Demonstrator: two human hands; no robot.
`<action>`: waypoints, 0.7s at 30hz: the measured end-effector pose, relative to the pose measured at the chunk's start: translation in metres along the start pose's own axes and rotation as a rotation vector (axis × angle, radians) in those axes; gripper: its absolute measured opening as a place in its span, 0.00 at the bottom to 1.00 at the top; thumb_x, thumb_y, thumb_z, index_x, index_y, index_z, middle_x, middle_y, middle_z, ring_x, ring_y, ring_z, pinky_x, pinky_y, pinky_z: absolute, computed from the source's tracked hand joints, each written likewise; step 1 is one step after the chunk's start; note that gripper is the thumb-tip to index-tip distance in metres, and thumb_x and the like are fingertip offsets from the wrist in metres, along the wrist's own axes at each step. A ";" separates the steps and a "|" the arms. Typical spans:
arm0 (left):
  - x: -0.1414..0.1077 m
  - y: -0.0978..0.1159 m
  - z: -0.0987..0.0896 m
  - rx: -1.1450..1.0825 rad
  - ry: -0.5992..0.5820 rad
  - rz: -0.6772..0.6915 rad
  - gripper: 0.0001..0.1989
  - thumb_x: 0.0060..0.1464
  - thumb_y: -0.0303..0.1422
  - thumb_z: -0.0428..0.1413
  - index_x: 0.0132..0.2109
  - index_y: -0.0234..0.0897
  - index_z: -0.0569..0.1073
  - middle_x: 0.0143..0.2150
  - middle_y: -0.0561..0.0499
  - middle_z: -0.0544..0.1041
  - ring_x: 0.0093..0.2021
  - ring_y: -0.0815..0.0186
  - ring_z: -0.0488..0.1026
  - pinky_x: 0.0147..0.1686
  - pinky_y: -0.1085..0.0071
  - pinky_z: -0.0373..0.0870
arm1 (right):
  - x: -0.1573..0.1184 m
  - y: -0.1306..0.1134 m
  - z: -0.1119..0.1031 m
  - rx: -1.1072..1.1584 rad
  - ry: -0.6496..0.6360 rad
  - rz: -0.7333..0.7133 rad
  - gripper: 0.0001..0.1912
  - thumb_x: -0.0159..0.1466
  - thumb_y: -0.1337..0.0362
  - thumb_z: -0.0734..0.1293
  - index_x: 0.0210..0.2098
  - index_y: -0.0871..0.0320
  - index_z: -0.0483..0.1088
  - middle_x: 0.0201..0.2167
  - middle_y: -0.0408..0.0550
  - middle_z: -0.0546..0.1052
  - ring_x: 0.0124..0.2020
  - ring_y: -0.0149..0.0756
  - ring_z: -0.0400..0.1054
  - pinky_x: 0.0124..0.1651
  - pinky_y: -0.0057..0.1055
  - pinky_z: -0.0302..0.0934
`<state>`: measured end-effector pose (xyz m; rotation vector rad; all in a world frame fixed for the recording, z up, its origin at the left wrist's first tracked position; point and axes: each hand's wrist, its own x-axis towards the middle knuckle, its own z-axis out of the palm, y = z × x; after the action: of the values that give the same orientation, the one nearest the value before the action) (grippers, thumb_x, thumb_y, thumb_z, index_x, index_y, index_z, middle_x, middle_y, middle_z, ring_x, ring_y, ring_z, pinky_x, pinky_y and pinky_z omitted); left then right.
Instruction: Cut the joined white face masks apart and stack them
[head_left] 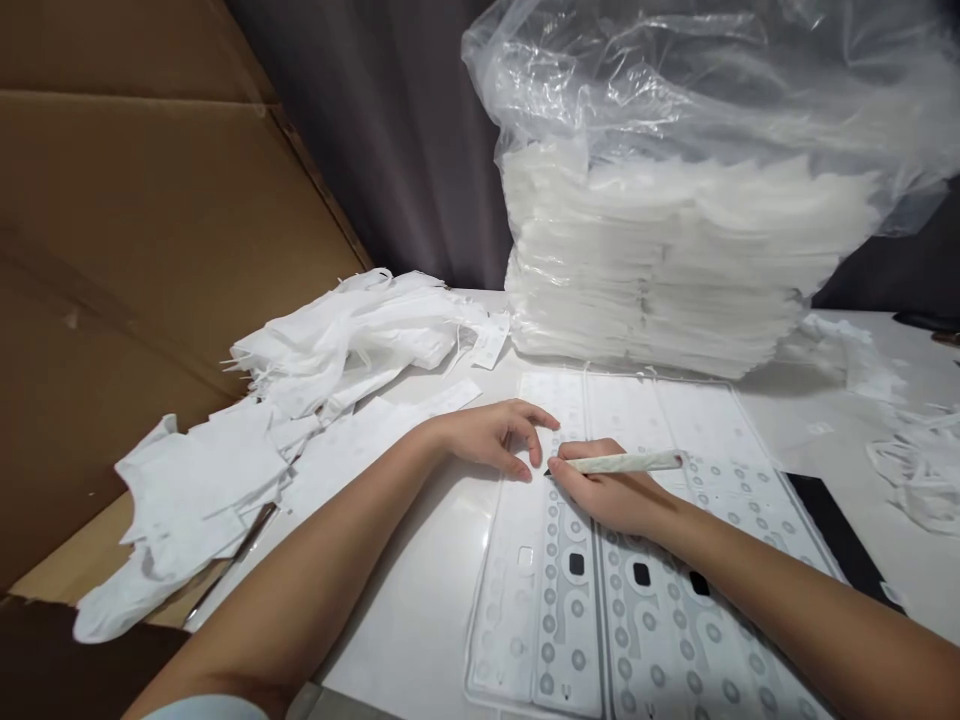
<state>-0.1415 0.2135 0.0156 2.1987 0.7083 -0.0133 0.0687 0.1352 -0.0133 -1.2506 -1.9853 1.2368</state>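
My left hand (499, 437) rests with its fingers curved and apart on the left part of a white panel sheet (499, 590) printed with rows of grey circles. Nothing shows between those fingers. Just to its right, my right hand (611, 490) grips a slim pen-like tool (630, 463) with a pale, wrapped-looking handle and a dark pointed tip. The tip meets the sheet near my left fingertips; whether it is a blade or a nib I cannot tell. Dark square openings (576, 564) run across the sheet below my hands.
Behind the sheet stands a tall stack of white sheets (652, 260) under a clear plastic bag (637, 90). White scraps (360, 330) pile up at the left beside a cardboard wall (135, 250). More white strips (919, 470) lie at the right, near a black strip (844, 535).
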 end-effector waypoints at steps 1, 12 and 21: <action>0.000 0.000 0.000 -0.006 -0.013 -0.013 0.07 0.47 0.36 0.64 0.36 0.43 0.78 0.62 0.52 0.64 0.62 0.55 0.59 0.58 0.57 0.59 | 0.000 -0.001 -0.001 0.001 0.009 0.008 0.19 0.65 0.60 0.58 0.19 0.56 0.51 0.16 0.37 0.57 0.19 0.28 0.50 0.23 0.28 0.43; 0.005 0.001 0.004 -0.011 -0.018 -0.040 0.05 0.49 0.37 0.63 0.36 0.44 0.79 0.63 0.53 0.62 0.65 0.55 0.54 0.62 0.55 0.54 | 0.001 -0.003 0.000 -0.007 0.022 0.050 0.18 0.64 0.62 0.57 0.19 0.56 0.51 0.16 0.39 0.60 0.18 0.27 0.52 0.21 0.28 0.43; 0.006 0.013 0.015 0.072 0.083 0.009 0.07 0.56 0.36 0.57 0.37 0.39 0.78 0.60 0.48 0.66 0.58 0.58 0.64 0.54 0.62 0.65 | 0.003 0.002 0.004 -0.110 0.089 0.003 0.17 0.64 0.63 0.56 0.18 0.56 0.55 0.16 0.41 0.64 0.17 0.29 0.55 0.22 0.28 0.43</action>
<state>-0.1272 0.1987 0.0128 2.2820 0.7550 0.0585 0.0646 0.1363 -0.0169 -1.3376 -2.0102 1.0668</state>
